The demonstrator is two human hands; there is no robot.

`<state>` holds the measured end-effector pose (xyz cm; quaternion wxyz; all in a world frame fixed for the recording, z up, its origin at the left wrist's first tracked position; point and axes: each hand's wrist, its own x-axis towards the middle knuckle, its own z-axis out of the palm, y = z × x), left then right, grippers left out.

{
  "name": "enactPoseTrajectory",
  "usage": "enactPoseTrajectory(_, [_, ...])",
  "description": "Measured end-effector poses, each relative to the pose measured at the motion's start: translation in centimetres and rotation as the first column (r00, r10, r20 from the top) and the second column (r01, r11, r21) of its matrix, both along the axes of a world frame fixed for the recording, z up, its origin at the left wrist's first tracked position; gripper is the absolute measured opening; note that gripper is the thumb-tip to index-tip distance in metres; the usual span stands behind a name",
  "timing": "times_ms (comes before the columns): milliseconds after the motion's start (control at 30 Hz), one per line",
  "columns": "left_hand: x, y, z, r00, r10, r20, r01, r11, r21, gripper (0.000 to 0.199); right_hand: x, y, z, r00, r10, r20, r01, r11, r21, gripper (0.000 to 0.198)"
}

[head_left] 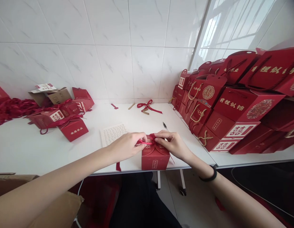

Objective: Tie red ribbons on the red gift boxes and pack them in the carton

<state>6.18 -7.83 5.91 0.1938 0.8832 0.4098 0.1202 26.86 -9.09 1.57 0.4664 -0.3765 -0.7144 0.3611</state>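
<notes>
A small red gift box (pixel 155 161) with gold characters stands upright at the table's front edge, its top flaps folded together. Over its top my left hand (pixel 131 144) pinches a red ribbon (pixel 144 142) between thumb and fingers. From the other side my right hand (pixel 172 142) grips the same ribbon close to the middle of the lid, where it bunches up. One ribbon tail hangs below my left hand over the table edge. My fingers partly hide the bunched ribbon.
Stacked red gift boxes (pixel 234 104) fill the right side. A printed sheet (pixel 113 133) and a pen (pixel 165 125) lie near my hands. Red boxes (pixel 74 129) and a ribbon heap (pixel 16 109) are at left. A loose bow (pixel 148 106) lies by the wall. Below left is a cardboard box (pixel 59 209).
</notes>
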Motion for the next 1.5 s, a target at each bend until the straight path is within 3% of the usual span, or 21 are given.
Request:
enactPoseTrajectory(100, [0.1,-0.2,-0.1,0.993,-0.085,-0.085,0.102,0.968,0.23,0.021,-0.3,-0.1,-0.3,0.999,-0.027,0.026,0.026,0.999,0.045,0.019])
enactPoseTrajectory(267, [-0.1,0.0,-0.2,0.977,-0.17,-0.128,0.211,0.834,0.509,0.03,-1.0,-0.1,-0.5,0.999,-0.037,0.038,0.035,0.998,0.054,0.017])
enactPoseTrajectory(433, [-0.3,0.1,0.3,0.97,-0.211,-0.123,0.242,0.754,0.611,0.03,-1.7,0.0,-0.9,0.994,-0.03,-0.106,0.027,0.999,-0.029,0.016])
enactPoseTrajectory(600, [0.1,0.6,0.6,0.966,-0.232,-0.114,0.248,0.717,0.651,0.028,-2.0,-0.1,-0.9,0.99,-0.001,-0.144,-0.018,0.991,-0.131,0.022])
enactPoseTrajectory(700, [0.7,1.3,0.9,0.962,-0.256,-0.09,0.259,0.768,0.586,0.022,-1.9,-0.1,-0.7,0.986,0.019,-0.167,-0.046,0.985,-0.166,0.022])
enactPoseTrajectory(800, [1.2,1.9,1.0,0.968,-0.249,0.025,0.213,0.873,0.44,0.013,-1.8,-0.2,-0.6,0.985,0.025,-0.172,-0.058,0.981,-0.185,0.024])
enactPoseTrajectory(900, [1.2,2.4,0.6,0.972,-0.157,0.176,0.112,0.964,0.243,0.01,-1.7,-0.3,-0.7,0.981,0.031,-0.193,-0.071,0.976,-0.205,0.027])
enactPoseTrajectory(967, [1.1,2.7,0.0,0.965,-0.063,0.256,0.035,0.993,0.11,0.012,-1.8,-0.4,-0.8,0.976,0.03,-0.215,-0.076,0.974,-0.212,0.029])
enactPoseTrajectory(1100, [0.6,2.8,-1.6,0.95,0.061,0.306,-0.046,0.997,-0.056,0.015,-1.8,-0.3,-0.9,0.968,0.027,-0.251,-0.081,0.975,-0.209,0.032])
enactPoseTrajectory(1367, [1.1,1.4,-2.6,0.967,-0.071,0.243,0.036,0.989,0.144,0.01,-1.8,-0.1,-1.3,0.98,-0.097,-0.174,0.086,0.994,-0.067,0.02])
enactPoseTrajectory(1500, [1.6,0.4,-2.0,0.964,-0.02,0.264,0.005,0.998,0.056,0.013,-1.7,-0.5,-1.0,0.98,-0.156,-0.122,0.161,0.987,0.029,0.007])
